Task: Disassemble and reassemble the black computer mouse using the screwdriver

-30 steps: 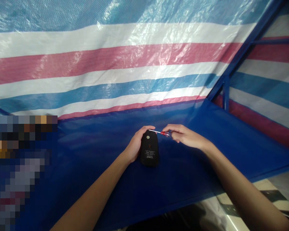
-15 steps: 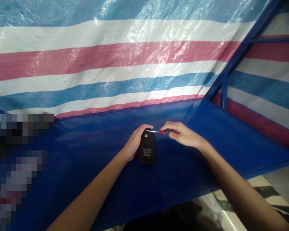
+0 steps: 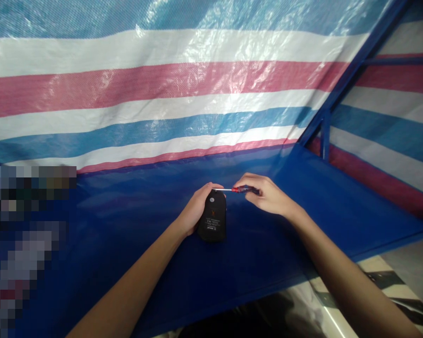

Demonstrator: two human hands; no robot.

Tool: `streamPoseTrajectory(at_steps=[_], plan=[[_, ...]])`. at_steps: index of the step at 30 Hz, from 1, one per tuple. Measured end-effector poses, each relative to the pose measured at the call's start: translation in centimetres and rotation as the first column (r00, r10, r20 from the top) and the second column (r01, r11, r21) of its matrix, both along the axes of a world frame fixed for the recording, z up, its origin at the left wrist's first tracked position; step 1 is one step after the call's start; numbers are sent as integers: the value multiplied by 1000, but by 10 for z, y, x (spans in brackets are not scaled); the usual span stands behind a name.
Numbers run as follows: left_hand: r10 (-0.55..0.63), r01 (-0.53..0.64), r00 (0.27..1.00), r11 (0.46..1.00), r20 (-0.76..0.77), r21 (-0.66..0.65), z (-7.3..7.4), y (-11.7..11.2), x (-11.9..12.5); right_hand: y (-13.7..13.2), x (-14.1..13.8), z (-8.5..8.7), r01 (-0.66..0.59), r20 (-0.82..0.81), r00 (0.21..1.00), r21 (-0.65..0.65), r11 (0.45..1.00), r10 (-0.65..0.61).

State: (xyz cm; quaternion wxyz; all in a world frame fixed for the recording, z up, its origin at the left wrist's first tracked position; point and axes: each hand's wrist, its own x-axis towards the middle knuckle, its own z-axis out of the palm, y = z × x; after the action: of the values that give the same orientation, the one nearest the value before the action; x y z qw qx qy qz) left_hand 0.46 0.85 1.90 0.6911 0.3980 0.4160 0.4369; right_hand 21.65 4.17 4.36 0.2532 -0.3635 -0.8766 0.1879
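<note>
My left hand (image 3: 196, 206) is closed around the left side and far end of a black oblong device (image 3: 214, 220). The device has a round silver sticker near its far end and small white print lower down; its exact kind I cannot make out. In my right hand (image 3: 264, 192) is a screwdriver (image 3: 246, 189) with a red and dark handle, fingers wrapped on the grip. Its thin metal shaft points left, nearly level, and the tip meets the far end of the device close to my left fingers. Whether the tip sits in a screw is too small to tell.
Both hands are over a blue sheet-covered table (image 3: 268, 253). Behind it hangs a striped red, white and blue tarp (image 3: 169, 84). A blue metal frame post (image 3: 348, 70) slants up at the right. The left edge is pixelated.
The screwdriver tip has shifted slightly toward the device's far edge, and its shaft lies more level. The device and my left hand have moved a little leftward in view.
</note>
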Motion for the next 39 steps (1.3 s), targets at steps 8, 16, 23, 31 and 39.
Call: streamPoseTrajectory(at_steps=[8,16,23,31,39], plan=[[-13,17,996,999,-84,52,-4,1,-3,0,1,-1,-29,39,999,42,999,28],[-14,26,990,997,-143,77,-5,1,-4,-2,0,0,-38,29,999,12,999,37],[-23,27,993,999,-115,37,-6,1,-2,-2,-1,4,-70,-44,997,-122,990,65],[-49,50,997,999,-54,18,-3,1,-3,-1,14,14,-108,-348,935,-477,872,-74],[-29,30,999,999,-27,34,-3,1,-2,-2,14,15,-121,-515,828,-551,825,-222]])
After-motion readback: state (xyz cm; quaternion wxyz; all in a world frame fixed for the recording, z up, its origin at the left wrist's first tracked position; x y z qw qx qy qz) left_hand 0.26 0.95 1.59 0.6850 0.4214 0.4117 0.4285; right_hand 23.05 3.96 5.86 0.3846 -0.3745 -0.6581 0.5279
